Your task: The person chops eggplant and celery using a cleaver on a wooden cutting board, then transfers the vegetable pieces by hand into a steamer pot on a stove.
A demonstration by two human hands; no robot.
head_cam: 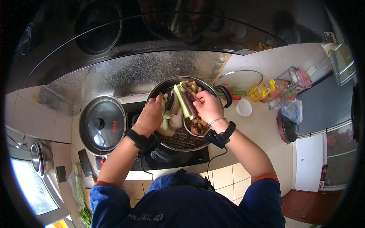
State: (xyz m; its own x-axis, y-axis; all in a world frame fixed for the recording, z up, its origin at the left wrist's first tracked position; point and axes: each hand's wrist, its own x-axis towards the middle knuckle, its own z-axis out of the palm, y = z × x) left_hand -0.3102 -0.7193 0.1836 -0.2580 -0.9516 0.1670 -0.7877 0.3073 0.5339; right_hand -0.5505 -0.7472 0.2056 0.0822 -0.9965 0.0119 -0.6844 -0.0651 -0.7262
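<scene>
A large round steamer pot [182,147] stands on the black stove. My left hand [152,115] is over its left side, its fingertips at cut eggplant pieces [164,121]; whether it grips one cannot be told. My right hand [207,106] holds purple-skinned eggplant strips [188,99] with pale cut faces, above the pot's right half. A bowl of browned meat pieces [197,127] sits below them inside the pot. Small potatoes or similar round roots [193,87] lie at the back of the pot, and pale elongated roots [176,121] lie in its middle.
Left of the steamer is a lidded pan [98,134]. Behind the right handle [224,95] leans a glass lid [242,75]; a white bowl [243,107] and yellow-capped oil bottles [258,92] stand nearby. A cleaver [85,162] lies at the left. The dark range hood [171,31] overhangs the stove.
</scene>
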